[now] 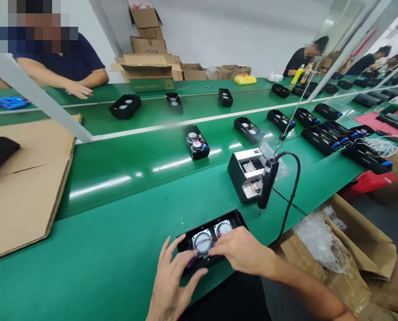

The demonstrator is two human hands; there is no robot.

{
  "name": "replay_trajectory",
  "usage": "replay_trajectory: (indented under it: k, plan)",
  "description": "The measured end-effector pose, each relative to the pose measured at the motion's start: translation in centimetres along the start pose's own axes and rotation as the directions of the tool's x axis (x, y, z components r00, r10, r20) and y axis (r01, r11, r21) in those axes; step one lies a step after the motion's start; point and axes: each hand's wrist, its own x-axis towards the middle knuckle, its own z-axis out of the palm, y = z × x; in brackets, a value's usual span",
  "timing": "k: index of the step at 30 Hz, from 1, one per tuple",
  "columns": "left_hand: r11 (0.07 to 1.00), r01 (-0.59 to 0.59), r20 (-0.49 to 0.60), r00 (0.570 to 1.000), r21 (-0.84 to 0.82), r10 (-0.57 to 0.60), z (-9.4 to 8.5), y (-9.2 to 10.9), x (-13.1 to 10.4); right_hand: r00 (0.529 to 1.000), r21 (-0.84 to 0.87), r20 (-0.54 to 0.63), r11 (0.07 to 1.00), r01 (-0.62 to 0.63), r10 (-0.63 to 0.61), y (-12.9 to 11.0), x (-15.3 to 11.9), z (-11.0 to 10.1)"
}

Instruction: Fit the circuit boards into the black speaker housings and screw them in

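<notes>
On the green bench in front of me lies an open black speaker housing (205, 224) with two round speakers, a left one (203, 243) and a right one (224, 228). Thin red and dark wires (207, 238) run across them. My left hand (175, 272) reaches over the housing's left end, thumb and fingers spread, index fingertip by the left speaker's lower edge. A blue and red part (189, 263) shows partly beneath it. My right hand (241, 250) has its fingers closed in a pinch at the left speaker's lower right edge; whatever is between the fingertips is hidden.
A black electric screwdriver (268, 183) hangs on a cable beside a screw feeder (247, 171). Similar housings, one nearby (197, 142), stand along the conveyor. Flat cardboard (28, 178) lies left, an open carton (359, 236) right. A person (61, 67) sits across the line.
</notes>
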Motion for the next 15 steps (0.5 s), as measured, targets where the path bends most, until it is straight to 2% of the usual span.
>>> replay_trajectory:
  k: [3, 6, 11, 15]
  plan:
    - [0.996, -0.046, 0.092, 0.995, 0.077, 0.039, -0.4, 0.5, -0.4, 0.996, -0.07, 0.08, 0.997, -0.037, 0.042, -1.0, 0.7, 0.8]
    - [0.996, -0.019, 0.107, 0.994, 0.087, 0.01, 0.0, 1.2, -0.5, 0.987, -0.121, 0.151, 0.992, -0.043, 0.062, -1.3, 1.2, 1.0]
    - [0.996, -0.03, 0.183, 0.983, 0.089, 0.013, 1.2, 1.3, -0.5, 0.979, -0.138, 0.204, 0.99, 0.024, 0.005, -1.0, 1.1, 0.2]
    - [0.995, -0.075, 0.224, 0.973, 0.066, 0.059, 1.4, 0.9, -0.2, 0.971, -0.138, 0.237, 0.988, 0.068, -0.034, -0.8, 0.9, -0.4]
